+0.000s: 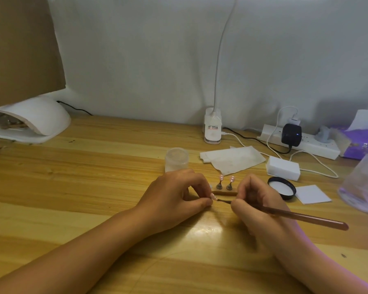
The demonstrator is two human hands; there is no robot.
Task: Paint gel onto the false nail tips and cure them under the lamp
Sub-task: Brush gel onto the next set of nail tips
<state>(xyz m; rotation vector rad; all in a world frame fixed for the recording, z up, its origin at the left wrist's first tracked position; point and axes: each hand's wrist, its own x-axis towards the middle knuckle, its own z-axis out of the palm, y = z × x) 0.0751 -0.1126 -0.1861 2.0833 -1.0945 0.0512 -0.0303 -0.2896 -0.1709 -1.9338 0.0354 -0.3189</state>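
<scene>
Forearms lowest in frame, both laid across the wooden bench (72,187), angled in toward centre.

Surroundings:
- Clear plastic jar (176,159) just behind the left hand (174,196).
- Crumpled tissue (232,159) right of the jar.
- White block (283,168), black lid (282,187) lying inner side up, and white paper square (312,194), all off to the right of the right hand (261,206).
- Clip lamp (212,128) at the back edge, with a power strip (306,143) and plugs beside it.
- Purple tissue box (359,143) far right.
- Blurred plastic tub (361,183) at the right edge.
- White curing lamp (34,119) far left, well apart from the hands. Contents too dim to tell.

Just behind the gap between the hands: two more nail tips (221,178), pink, upright on small metal stands (219,186) on a wooden strip (224,193).

Left hand:
- Fingers curled.
- Thumb and forefinger pinching a pink nail tip (213,196) close above the bench.

Right hand:
- Clamped on a brown brush (306,218) in a pencil grip, near the bristle end.
- Handle trailing out to the right.
- Bristles touching the held nail tip.
</scene>
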